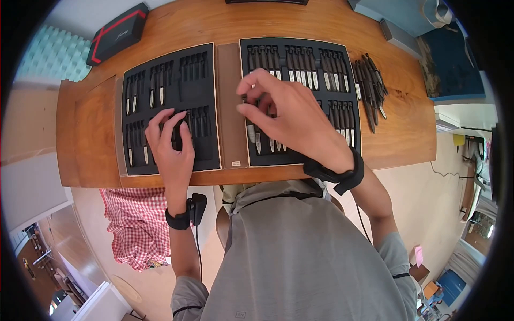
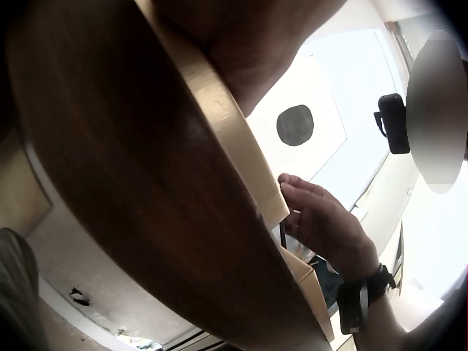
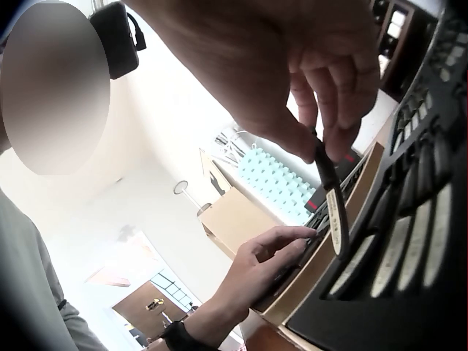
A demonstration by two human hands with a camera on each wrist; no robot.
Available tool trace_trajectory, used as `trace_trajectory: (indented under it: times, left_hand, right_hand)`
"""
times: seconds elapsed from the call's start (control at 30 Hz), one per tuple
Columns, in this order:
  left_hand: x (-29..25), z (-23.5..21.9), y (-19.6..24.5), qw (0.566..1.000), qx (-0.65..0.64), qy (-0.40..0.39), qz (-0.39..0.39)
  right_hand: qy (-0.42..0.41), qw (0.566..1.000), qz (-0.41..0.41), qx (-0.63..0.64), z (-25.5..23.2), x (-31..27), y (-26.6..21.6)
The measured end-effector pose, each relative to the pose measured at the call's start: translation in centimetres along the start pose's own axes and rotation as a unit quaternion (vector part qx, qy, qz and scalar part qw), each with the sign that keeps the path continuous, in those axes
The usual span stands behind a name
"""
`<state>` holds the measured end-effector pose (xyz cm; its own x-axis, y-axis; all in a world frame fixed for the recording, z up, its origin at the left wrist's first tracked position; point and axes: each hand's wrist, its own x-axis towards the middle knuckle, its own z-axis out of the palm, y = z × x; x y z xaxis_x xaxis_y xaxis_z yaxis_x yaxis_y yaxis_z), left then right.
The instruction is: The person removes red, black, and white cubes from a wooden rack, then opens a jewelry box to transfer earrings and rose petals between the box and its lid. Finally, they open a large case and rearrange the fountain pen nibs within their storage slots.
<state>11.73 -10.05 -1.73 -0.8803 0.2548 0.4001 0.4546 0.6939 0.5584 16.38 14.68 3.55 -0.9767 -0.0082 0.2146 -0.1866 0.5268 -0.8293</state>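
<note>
My right hand (image 1: 294, 109) is over the left side of the right tray (image 1: 231, 48). Between thumb and fingertips it pinches a slim dark-handled knife (image 3: 335, 208), whose pale, flat, printed blade points down in the right wrist view. Over the lower part of the left tray (image 1: 184, 99), my left hand (image 1: 171, 144) has its fingers bent and spread, the tips right at the black slots. Whatever lies under that palm is hidden. Rows of similar knives (image 1: 302, 67) sit in the right tray; the left one holds fewer, among bare slots.
A loose pile of dark-handled knives (image 1: 369, 88) lies on the wooden table (image 1: 399, 136) beyond the right tray. At the back left stands a black box with a red ribbon (image 1: 119, 33). A red checked cloth (image 1: 136, 224) hangs below the table's front edge.
</note>
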Motion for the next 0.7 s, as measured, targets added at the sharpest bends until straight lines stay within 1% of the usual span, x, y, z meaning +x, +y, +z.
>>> trace_trajectory:
  times: [0.03,0.07,0.13,0.17,0.27,0.4,0.47,0.6,0.7]
  left_hand:
    - [0.0,0.0,0.0,1.0,-0.003,-0.001,0.001]
    - [0.0,0.0,-0.1,1.0,-0.005,-0.002,0.002]
    - [0.0,0.1,-0.1,1.0,-0.004,0.001,-0.001]
    - [0.0,0.1,-0.2,1.0,-0.004,0.002,-0.005]
    - [-0.1,0.0,-0.2,1.0,-0.018,0.002,-0.01]
    - [-0.1,-0.2,0.1,1.0,-0.016,0.0,0.01]
    - [-0.1,-0.2,-0.1,1.0,-0.016,-0.017,0.013]
    - [-0.2,-0.2,-0.1,0.999,-0.012,-0.023,0.028]
    - [-0.1,-0.3,-0.1,0.998,0.001,-0.032,0.052]
  right_hand:
    - [0.003,1.0,-0.019,0.013,0.5,0.4,-0.4]
    - [0.003,1.0,-0.02,0.013,1.0,0.8,-0.8]
    - [-0.062,0.995,-0.009,0.072,2.0,1.6,-1.7]
    - [-0.077,0.993,0.002,0.086,2.6,2.1,-1.8]
    - [-0.095,0.994,0.01,0.057,4.5,2.7,-0.8]
    - [-0.099,0.995,0.012,0.019,5.9,2.9,0.2]
    - [-0.086,0.996,0.015,0.011,6.1,3.0,0.3]
    - [-0.062,0.998,0.01,-0.002,6.6,3.4,0.5]
    - [-0.049,0.998,-0.012,-0.036,7.1,3.4,1.1]
